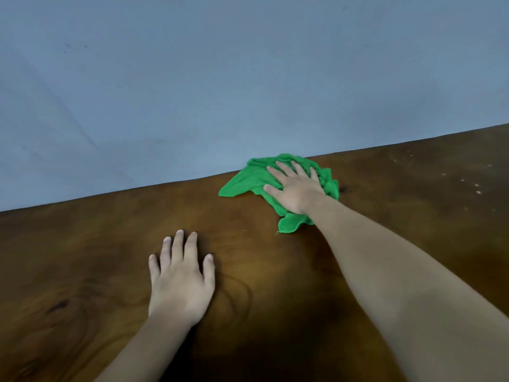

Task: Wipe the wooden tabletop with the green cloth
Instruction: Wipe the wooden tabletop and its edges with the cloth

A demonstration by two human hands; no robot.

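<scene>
A crumpled green cloth [248, 181] lies on the dark wooden tabletop [275, 271], close to its far edge by the wall. My right hand [294, 188] presses flat on top of the cloth, fingers spread and pointing away from me, with the arm stretched out across the table. My left hand [180, 279] rests palm-down on bare wood nearer to me and to the left, fingers apart, holding nothing. Part of the cloth is hidden under my right palm.
A plain blue-grey wall [220, 78] rises right behind the table's far edge. Pale specks [476, 186] dot the wood at the far right. A dark knot [57, 306] marks the grain at the near left.
</scene>
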